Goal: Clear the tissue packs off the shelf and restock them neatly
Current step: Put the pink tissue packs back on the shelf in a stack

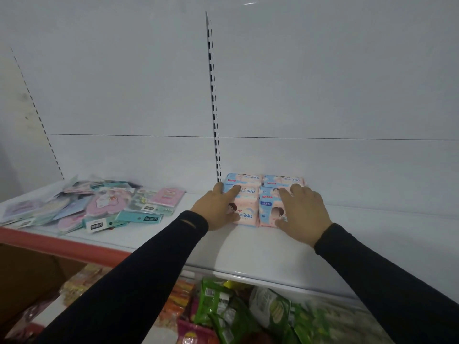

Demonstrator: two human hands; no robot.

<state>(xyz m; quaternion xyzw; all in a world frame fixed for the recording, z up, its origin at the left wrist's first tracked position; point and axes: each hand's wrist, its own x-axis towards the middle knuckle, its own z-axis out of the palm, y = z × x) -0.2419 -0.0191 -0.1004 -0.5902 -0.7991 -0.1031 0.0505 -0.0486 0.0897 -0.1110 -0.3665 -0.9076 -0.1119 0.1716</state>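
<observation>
Several pink and blue tissue packs [250, 194] lie in two tidy columns on the white shelf [248, 247], pushed back against the rear panel beside the slotted upright. My left hand [218, 209] lies against the left column, its fingers stretched along the packs' left side and top. My right hand [303, 209] rests flat on the right column, fingers straight and pointing at the back panel. Both hands hide parts of the nearer packs. Neither hand grips anything.
A loose heap of flat carded packets [99, 207] covers the shelf's left part. The slotted upright [214, 108] divides the back panel. Below the shelf edge lie green and orange snack bags [223, 309]. A red strip [62, 244] runs along the left front edge.
</observation>
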